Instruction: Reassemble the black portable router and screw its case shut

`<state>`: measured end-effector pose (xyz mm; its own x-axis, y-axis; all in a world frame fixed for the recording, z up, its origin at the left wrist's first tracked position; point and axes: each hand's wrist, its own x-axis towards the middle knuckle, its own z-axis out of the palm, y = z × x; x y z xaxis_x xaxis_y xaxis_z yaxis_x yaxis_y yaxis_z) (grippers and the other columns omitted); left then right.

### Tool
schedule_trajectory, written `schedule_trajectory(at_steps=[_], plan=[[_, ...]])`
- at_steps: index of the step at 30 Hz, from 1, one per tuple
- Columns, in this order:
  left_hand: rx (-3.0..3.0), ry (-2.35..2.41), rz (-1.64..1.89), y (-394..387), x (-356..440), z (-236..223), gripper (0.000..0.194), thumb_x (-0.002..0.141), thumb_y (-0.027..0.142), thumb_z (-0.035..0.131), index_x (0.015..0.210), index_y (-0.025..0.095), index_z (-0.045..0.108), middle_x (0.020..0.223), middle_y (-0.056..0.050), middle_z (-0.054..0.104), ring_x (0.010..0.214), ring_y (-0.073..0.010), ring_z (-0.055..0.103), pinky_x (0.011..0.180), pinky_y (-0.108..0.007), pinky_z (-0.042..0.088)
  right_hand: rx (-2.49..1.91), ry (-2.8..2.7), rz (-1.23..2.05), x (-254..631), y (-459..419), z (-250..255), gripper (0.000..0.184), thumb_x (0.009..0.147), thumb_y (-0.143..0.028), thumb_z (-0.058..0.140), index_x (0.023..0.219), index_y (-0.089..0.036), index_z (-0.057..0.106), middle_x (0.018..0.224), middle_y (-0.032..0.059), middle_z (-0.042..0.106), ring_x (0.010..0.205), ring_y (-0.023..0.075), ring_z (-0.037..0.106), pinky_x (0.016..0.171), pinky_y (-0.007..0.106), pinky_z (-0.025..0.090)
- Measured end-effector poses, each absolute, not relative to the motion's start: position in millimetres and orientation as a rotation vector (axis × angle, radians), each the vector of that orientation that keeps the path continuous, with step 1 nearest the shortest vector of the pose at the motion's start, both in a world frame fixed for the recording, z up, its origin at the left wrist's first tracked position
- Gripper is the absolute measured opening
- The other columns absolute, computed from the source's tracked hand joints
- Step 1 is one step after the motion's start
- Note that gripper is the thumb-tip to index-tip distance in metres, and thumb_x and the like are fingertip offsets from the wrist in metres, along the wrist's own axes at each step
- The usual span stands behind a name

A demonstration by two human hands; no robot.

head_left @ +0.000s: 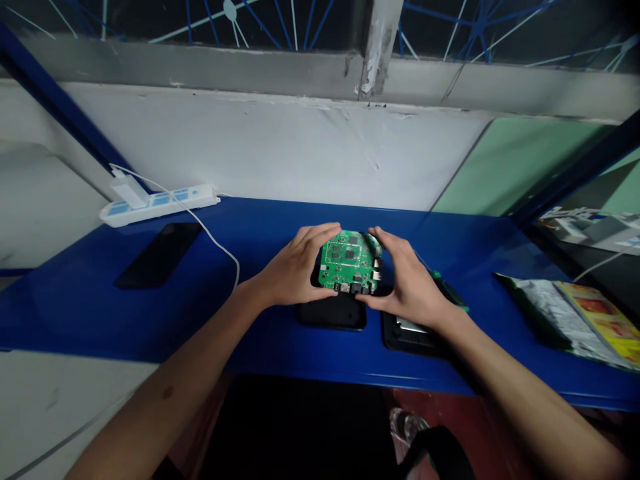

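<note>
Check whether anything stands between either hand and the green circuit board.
Nothing visible does: the left hand and right hand hold the green circuit board directly by its edges. The black piece beneath stands in neither hand's way.

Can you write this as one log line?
left hand: holding green circuit board | right hand: holding same board | nearby: black shell

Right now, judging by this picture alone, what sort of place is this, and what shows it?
Probably an electronics work area: a bare green circuit board held over a blue tabletop, and a white power strip with an adapter plugged in.
</note>
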<state>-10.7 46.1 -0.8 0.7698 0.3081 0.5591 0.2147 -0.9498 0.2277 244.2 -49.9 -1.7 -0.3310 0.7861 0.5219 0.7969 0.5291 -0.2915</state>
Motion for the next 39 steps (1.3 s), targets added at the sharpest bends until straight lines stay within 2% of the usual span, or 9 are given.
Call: schedule_trajectory(at_steps=[6, 8, 13, 16, 21, 25, 30, 34, 39], plan=[[2.952, 0.439, 0.899, 41, 0, 1, 0.118, 0.072, 0.039, 0.088, 0.160, 0.026, 0.009, 0.160, -0.018, 0.037, 0.146, -0.0455, 0.036, 0.121, -0.072, 0.021, -1.258, -2.193, -0.125, 236, -49, -1, 0.112, 0.082, -0.052, 0.074, 0.164, -0.022, 0.003, 0.155, 0.0224, 0.044, 0.139, 0.0448, 0.047, 0.107, 0.070, 0.047], [2.982, 0.451, 0.893, 39, 3, 0, 0.117, 0.073, 0.038, 0.087, 0.160, 0.027, 0.010, 0.160, -0.017, 0.038, 0.144, -0.0447, 0.038, 0.121, -0.071, 0.019, -1.226, -2.206, -0.171, 233, -49, -1, 0.112, 0.083, -0.053, 0.072, 0.164, -0.020, 0.002, 0.153, 0.0239, 0.046, 0.138, 0.0453, 0.048, 0.106, 0.071, 0.047], [2.953, 0.510, 0.922, 33, 6, 0, 0.110, 0.076, 0.035, 0.083, 0.159, 0.030, 0.011, 0.158, -0.015, 0.042, 0.133, -0.0450, 0.045, 0.106, -0.064, 0.036, -1.194, -2.217, -0.187, 233, -52, 2, 0.109, 0.085, -0.053, 0.070, 0.164, -0.021, 0.003, 0.152, 0.0241, 0.045, 0.139, 0.0440, 0.048, 0.106, 0.070, 0.048], [2.901, 0.513, 0.945, 31, 5, 2, 0.109, 0.073, 0.035, 0.083, 0.157, 0.030, 0.015, 0.154, -0.016, 0.045, 0.131, -0.0442, 0.046, 0.101, -0.061, 0.040, -1.141, -2.220, -0.087, 236, -55, 7, 0.109, 0.084, -0.055, 0.072, 0.163, -0.026, 0.003, 0.161, 0.0206, 0.035, 0.146, 0.0422, 0.040, 0.112, 0.069, 0.045], [2.708, 0.437, 1.056, 32, 5, 0, 0.111, 0.071, 0.033, 0.086, 0.156, 0.028, 0.014, 0.152, -0.018, 0.041, 0.137, -0.0427, 0.042, 0.108, -0.066, 0.041, -1.067, -2.153, 0.057, 238, -59, 12, 0.118, 0.076, -0.063, 0.078, 0.163, -0.030, 0.006, 0.168, 0.0173, 0.023, 0.154, 0.0403, 0.029, 0.119, 0.068, 0.038], [2.455, 0.306, 1.041, 33, 6, -4, 0.121, 0.071, 0.035, 0.088, 0.156, 0.030, 0.003, 0.155, -0.020, 0.032, 0.142, -0.0430, 0.042, 0.110, -0.064, 0.047, -1.126, -2.162, 0.154, 238, -58, 8, 0.124, 0.073, -0.065, 0.079, 0.163, -0.027, 0.002, 0.168, 0.0194, 0.024, 0.152, 0.0428, 0.032, 0.117, 0.070, 0.039], [2.374, 0.256, 0.959, 31, 6, -2, 0.127, 0.070, 0.034, 0.090, 0.155, 0.029, -0.004, 0.153, -0.022, 0.034, 0.142, -0.0431, 0.044, 0.115, -0.063, 0.044, -1.185, -2.248, 0.265, 239, -55, -1, 0.130, 0.073, -0.065, 0.078, 0.163, -0.025, -0.006, 0.167, 0.0227, 0.026, 0.151, 0.0441, 0.033, 0.116, 0.070, 0.039], [2.399, 0.247, 0.974, 30, 6, -1, 0.130, 0.070, 0.036, 0.091, 0.155, 0.029, -0.007, 0.153, -0.023, 0.035, 0.142, -0.0431, 0.045, 0.118, -0.064, 0.040, -1.197, -2.241, 0.286, 238, -55, -3, 0.128, 0.075, -0.060, 0.080, 0.163, -0.025, -0.005, 0.167, 0.0222, 0.028, 0.151, 0.0427, 0.034, 0.118, 0.067, 0.039], [2.341, 0.259, 0.958, 28, 8, -2, 0.136, 0.065, 0.039, 0.095, 0.155, 0.030, -0.007, 0.153, -0.024, 0.038, 0.141, -0.0437, 0.047, 0.115, -0.065, 0.043, -1.191, -2.215, 0.300, 239, -54, -2, 0.123, 0.077, -0.054, 0.080, 0.163, -0.027, -0.003, 0.166, 0.0210, 0.030, 0.150, 0.0421, 0.037, 0.117, 0.068, 0.040]])
